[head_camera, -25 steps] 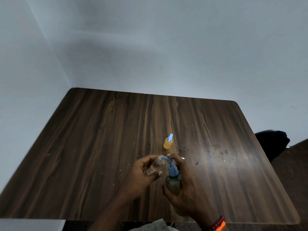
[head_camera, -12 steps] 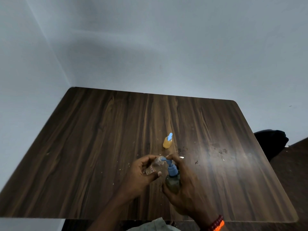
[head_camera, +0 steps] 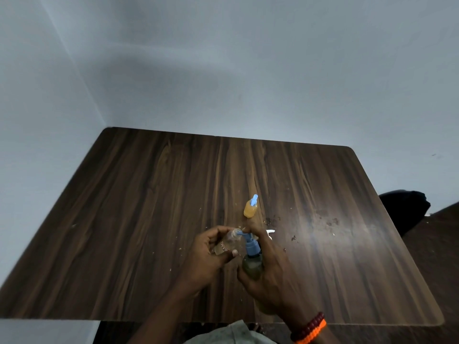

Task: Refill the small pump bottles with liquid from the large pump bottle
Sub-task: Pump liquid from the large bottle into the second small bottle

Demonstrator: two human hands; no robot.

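Dark wood-grain table (head_camera: 149, 219), upright orange bottle (head_camera: 250, 209), crumbs, perhaps (head_camera: 272, 220)

I hold the large pump bottle (head_camera: 252, 265) upright in my right hand (head_camera: 269, 271), near the table's (head_camera: 149, 219) front edge. Just left of it, my left hand (head_camera: 207, 254) tilts a small open bottle (head_camera: 227, 244) with its mouth at the pump's spout. Behind both, a second small bottle (head_camera: 250, 207) stands on the table.

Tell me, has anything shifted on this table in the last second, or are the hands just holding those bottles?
Nothing visibly changed. The left hand still holds the small clear bottle tilted at the blue nozzle of the large pump bottle, which the right hand still grips. The small orange bottle stays standing farther back on the table.
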